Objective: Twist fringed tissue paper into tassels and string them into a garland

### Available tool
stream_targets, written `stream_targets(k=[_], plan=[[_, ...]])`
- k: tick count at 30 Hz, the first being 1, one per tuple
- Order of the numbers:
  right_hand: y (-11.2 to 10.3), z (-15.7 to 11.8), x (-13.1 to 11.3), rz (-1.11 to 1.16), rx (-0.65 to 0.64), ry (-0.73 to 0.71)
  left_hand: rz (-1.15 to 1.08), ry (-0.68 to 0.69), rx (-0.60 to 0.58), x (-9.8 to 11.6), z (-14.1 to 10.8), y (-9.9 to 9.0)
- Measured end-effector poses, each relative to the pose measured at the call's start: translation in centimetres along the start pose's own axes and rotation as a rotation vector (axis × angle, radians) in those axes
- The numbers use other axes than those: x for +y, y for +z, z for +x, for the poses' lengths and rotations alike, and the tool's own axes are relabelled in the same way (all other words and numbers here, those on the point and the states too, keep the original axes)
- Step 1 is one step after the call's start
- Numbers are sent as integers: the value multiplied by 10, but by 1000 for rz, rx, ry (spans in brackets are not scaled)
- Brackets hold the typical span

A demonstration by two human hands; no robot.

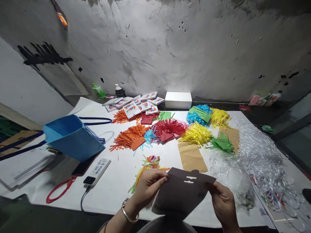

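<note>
Between both hands I hold a dark grey card sleeve (182, 194) with two slots cut near its top edge and a small rounded tab. My left hand (149, 186) pinches its upper left corner, thumb against the edge. The upper right corner is gripped by my right hand (222, 202). Just beyond the left hand lies a small multicoloured paper tassel bunch (152, 160), partly hidden by it. Behind the sleeve is a flat brown paper piece (191, 157). Farther back are fringed paper tassels in orange (131, 136), red (167, 127) and yellow (196, 134).
At the left stand a blue bag (73, 139) and a white cabled device (97, 171). Clear plastic wrap (230, 171) and shiny clear strands (257, 142) cover the right. Printed packets (132, 110) and a white box (178, 100) sit by the wall.
</note>
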State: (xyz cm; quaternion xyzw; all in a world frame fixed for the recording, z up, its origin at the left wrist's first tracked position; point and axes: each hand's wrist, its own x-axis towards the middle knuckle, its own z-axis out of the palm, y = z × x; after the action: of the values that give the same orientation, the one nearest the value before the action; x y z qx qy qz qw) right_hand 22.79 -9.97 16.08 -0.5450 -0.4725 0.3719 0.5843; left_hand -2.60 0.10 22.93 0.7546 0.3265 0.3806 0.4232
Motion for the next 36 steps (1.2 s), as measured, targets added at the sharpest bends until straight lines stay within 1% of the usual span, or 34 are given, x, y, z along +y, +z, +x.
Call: stream_targets(k=[3, 4, 5, 7, 9, 11, 13, 15, 17, 19, 21, 22, 24, 26, 27, 28, 29, 32, 33, 34, 36], plan=[[0, 0, -3, 8, -98, -5, 13, 0, 89, -4, 0, -1], [0, 1, -5, 7, -122, -8, 10, -4, 98, -5, 0, -2], [1, 1, -7, 0, -122, -14, 3, -4, 83, -6, 1, -2], [1, 1, -10, -31, -69, -26, -16, 18, 6, -6, 3, -4], [2, 2, -12, -49, -5, -41, -14, 70, -88, -5, 8, -6], [3, 4, -13, -38, 17, -43, 35, 136, -119, -2, 11, -9], [6, 7, -15, -8, 20, -45, 118, 210, -68, -1, 13, -10], [9, 10, -18, 17, 27, -53, 196, 276, 40, 0, 13, -9], [11, 11, -22, 25, 46, -66, 230, 297, 106, -1, 12, -7], [12, 11, -26, 3, 50, -77, 219, 272, 80, 0, 11, -5], [11, 9, -31, -50, 24, -85, 200, 256, 31, 2, 12, -5], [11, 8, -34, -80, 6, -87, 207, 265, 26, 3, 13, -5], [9, 5, -37, -115, -33, -90, 270, 304, 68, 5, 14, -5], [8, 3, -37, -92, -66, -89, 347, 331, 130, 6, 14, -4], [8, 2, -35, -67, -74, -86, 365, 334, 138, 6, 13, -4], [7, 1, -33, -37, -64, -84, 360, 329, 120, 6, 13, -3], [7, 1, -29, -6, -34, -82, 334, 311, 71, 6, 14, -4], [6, 3, -21, 83, 82, -75, 196, 226, -153, 7, 15, -5], [6, 5, -21, 107, 91, -78, 157, 203, -188, 7, 16, -5], [5, 7, -22, 121, 76, -87, 129, 192, -191, 6, 16, -6], [2, 11, -30, 116, -17, -129, 86, 196, -153, 3, 15, -5]])
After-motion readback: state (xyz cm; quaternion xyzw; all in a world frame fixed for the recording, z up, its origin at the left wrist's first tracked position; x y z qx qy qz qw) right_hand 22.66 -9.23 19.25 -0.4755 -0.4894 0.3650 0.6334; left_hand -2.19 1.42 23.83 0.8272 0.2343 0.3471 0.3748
